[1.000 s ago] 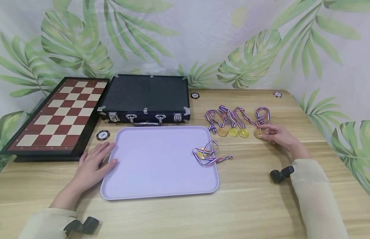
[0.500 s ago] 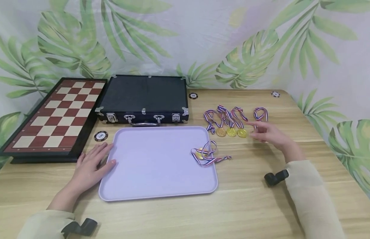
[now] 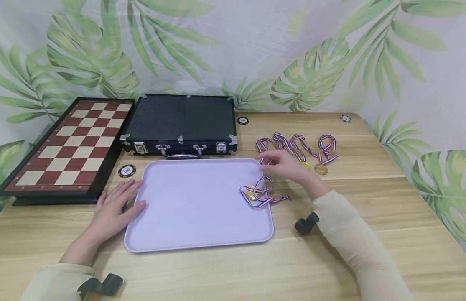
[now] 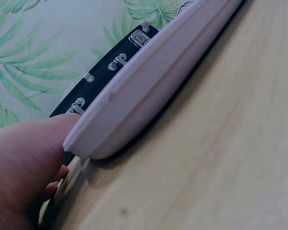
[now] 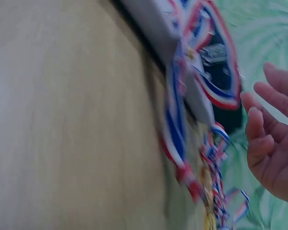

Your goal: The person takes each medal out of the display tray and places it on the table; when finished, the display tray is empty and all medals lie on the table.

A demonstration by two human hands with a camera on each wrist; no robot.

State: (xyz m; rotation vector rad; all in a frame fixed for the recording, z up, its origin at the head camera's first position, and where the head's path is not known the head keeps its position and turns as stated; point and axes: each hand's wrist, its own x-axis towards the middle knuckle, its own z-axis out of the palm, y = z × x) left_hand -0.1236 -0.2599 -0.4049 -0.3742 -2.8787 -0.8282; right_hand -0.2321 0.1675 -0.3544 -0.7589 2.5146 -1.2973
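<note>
Your right hand (image 3: 283, 166) is sweeping left from the end medal (image 3: 321, 169) to the row's near end — fingers loose, gripping nothing — while your left hand (image 3: 114, 207) is lying flat against the lilac tray (image 3: 199, 234), bracing it, one medal on tray (image 3: 253, 193) already.

Both arms wore long, loose sleeves of pale cream cloth, the left sleeve (image 3: 54, 282) and right sleeve (image 3: 358, 242) ending at the wrists. A small black camera mount (image 3: 101, 285) was fixed at the left cuff, and another black mount (image 3: 306, 223), stubby and rounded, sat under the right cuff. The left hand (image 3: 114, 208) and right hand (image 3: 287, 166) were bare, without rings or gloves.
</note>
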